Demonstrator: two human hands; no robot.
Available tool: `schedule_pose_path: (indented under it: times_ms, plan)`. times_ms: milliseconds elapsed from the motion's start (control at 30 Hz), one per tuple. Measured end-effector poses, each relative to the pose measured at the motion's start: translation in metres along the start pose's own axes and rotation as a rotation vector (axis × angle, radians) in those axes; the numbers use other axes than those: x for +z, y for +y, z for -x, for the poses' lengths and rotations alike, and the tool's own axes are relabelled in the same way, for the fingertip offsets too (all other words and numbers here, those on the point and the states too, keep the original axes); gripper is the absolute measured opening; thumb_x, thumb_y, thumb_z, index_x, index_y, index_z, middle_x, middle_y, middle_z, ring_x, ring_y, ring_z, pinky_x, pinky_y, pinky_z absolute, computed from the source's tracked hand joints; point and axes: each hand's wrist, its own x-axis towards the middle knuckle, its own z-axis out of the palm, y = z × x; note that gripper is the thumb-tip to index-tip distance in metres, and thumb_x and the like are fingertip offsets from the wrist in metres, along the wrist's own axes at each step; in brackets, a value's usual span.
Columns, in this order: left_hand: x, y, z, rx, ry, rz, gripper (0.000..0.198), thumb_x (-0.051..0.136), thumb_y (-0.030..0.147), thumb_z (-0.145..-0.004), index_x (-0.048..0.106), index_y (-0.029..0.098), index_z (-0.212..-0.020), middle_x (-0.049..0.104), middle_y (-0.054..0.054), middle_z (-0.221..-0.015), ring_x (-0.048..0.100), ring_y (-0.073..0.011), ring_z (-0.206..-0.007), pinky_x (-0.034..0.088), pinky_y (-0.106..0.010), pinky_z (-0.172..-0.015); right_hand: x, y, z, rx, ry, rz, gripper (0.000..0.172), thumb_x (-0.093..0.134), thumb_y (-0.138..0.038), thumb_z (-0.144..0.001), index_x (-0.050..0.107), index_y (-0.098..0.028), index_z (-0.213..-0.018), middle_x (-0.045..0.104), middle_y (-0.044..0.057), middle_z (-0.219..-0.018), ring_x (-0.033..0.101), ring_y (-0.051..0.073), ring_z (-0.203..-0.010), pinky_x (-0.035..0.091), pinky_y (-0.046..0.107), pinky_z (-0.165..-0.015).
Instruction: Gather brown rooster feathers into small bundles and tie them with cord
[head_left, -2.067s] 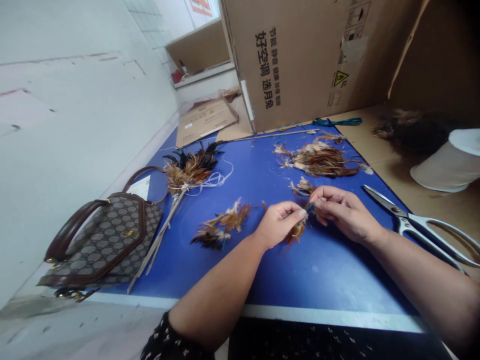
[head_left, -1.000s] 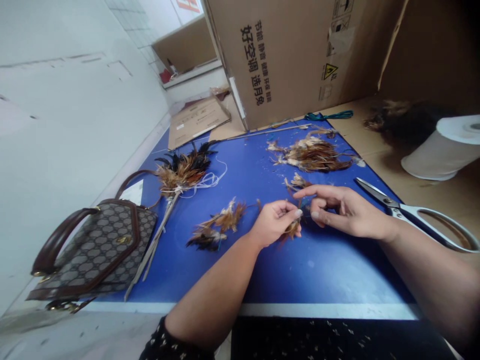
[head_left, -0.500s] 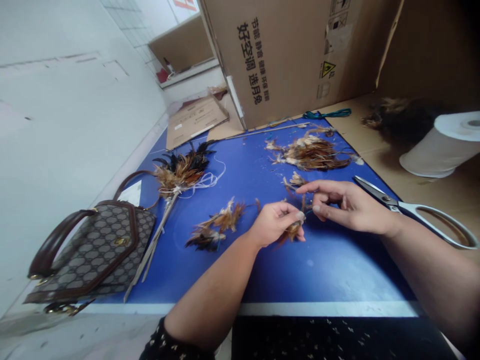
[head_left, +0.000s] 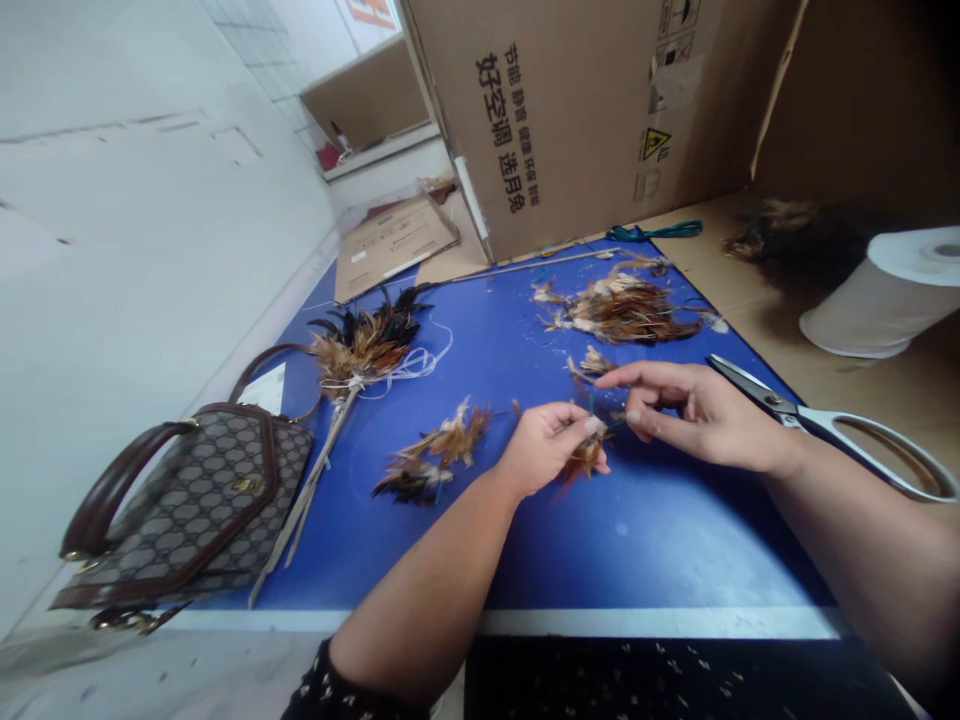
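Blue worktop (head_left: pixel 645 540) lies bare from its white front edge up to the fingers. The left hand (head_left: pixel 547 448) pinches a small feather bundle (head_left: pixel 583 460) by its stem, low over the surface. The right hand (head_left: pixel 694 412) is just beside it, thumb and one finger closed near the stem and forefinger stretched out; I cannot tell whether they grip anything. Scissors (head_left: pixel 825 425) lie close on the right, loose feathers (head_left: pixel 435 455) on the left. Beyond sits a feather pile (head_left: pixel 622 312), then a cardboard box (head_left: pixel 600 110) along the far edge.
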Motion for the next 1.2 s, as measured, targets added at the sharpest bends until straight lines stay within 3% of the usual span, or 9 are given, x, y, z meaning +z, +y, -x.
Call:
schedule_pose_path:
  times_ms: [400,700,867,967,1100,1200]
  plan:
    - [0.003,0.000,0.006,-0.116,-0.131,-0.131,0.045,0.080,0.055,-0.082,0.061,0.014,-0.087,0.074,-0.008,-0.068,0.074,-0.0188,-0.059,0.055,-0.025,-0.054,0.003,-0.003,0.000,-0.033,-0.085,0.104,0.038,0.066,-0.032,-0.097,0.066,-0.016,-0.132,0.056,-0.004,-0.067,0.047,0.011,-0.058,0.041,0.025,-0.056]
    - [0.011,0.004,0.012,-0.174,-0.214,-0.213,0.040,0.079,0.049,-0.084,0.060,0.015,-0.079,0.073,-0.008,-0.067,0.067,-0.0130,-0.052,0.049,-0.021,-0.049,0.008,-0.004,0.001,-0.130,-0.127,0.258,0.035,0.062,-0.020,-0.093,0.067,-0.016,-0.127,0.061,-0.005,-0.066,0.048,0.010,-0.054,0.041,0.024,-0.053]
    - [0.015,0.002,0.015,-0.144,-0.267,-0.276,0.039,0.074,0.049,-0.089,0.064,0.012,-0.083,0.071,-0.007,-0.067,0.063,-0.0103,-0.049,0.051,-0.022,-0.051,0.022,-0.001,-0.001,-0.178,-0.133,0.266,0.035,0.061,-0.018,-0.092,0.067,-0.015,-0.126,0.062,-0.005,-0.064,0.053,0.011,-0.054,0.045,0.023,-0.056]
    - [0.017,0.001,0.016,-0.102,-0.229,-0.279,0.038,0.073,0.048,-0.090,0.065,0.012,-0.082,0.071,-0.007,-0.067,0.067,-0.0122,-0.054,0.054,-0.023,-0.055,0.027,0.001,-0.002,-0.177,-0.071,0.233,0.035,0.060,-0.020,-0.095,0.067,-0.014,-0.128,0.065,-0.003,-0.068,0.058,0.012,-0.057,0.049,0.024,-0.058]
    - [0.016,0.003,0.014,-0.114,-0.146,-0.255,0.037,0.075,0.046,-0.089,0.064,0.012,-0.079,0.075,-0.011,-0.070,0.068,-0.0139,-0.054,0.052,-0.023,-0.053,0.017,0.002,-0.005,-0.209,0.046,0.290,0.032,0.061,-0.024,-0.097,0.069,-0.016,-0.127,0.073,0.007,-0.096,0.067,0.017,-0.078,0.054,0.027,-0.069]
    - [0.014,0.002,0.012,-0.099,-0.105,-0.185,0.037,0.076,0.047,-0.087,0.063,0.013,-0.085,0.075,-0.011,-0.071,0.073,-0.0173,-0.061,0.058,-0.026,-0.058,0.007,0.004,-0.007,-0.250,0.005,0.333,0.023,0.063,-0.025,-0.097,0.074,-0.018,-0.116,0.073,0.010,-0.103,0.069,0.020,-0.090,0.054,0.031,-0.079]
